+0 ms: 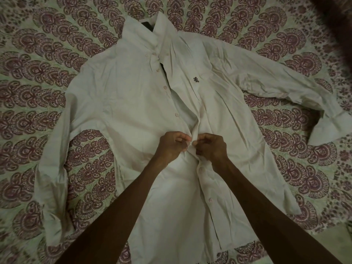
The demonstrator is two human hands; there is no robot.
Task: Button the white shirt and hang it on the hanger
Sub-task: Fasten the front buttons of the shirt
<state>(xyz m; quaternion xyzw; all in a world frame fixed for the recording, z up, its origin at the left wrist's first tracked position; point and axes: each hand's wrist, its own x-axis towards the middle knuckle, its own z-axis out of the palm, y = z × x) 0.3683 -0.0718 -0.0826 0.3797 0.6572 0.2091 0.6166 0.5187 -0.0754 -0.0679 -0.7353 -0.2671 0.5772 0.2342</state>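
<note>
Our left hand (171, 144) and right hand (210, 146) both pinch the white shirt (122, 103) below its little dark logo (196, 80).

A cotton bedspread (38, 77), pale green and printed with maroon paisley motifs, is spread flat across nearly the whole view. The motifs are arranged in curved rows that fan outward in rings, and smaller floral sprigs are seen along the upper left edge and the right edge. Light creases are visible in the fabric. A dark, blurred brownish shape (335, 21) is seen in the upper right corner; what it is cannot be told.
</note>
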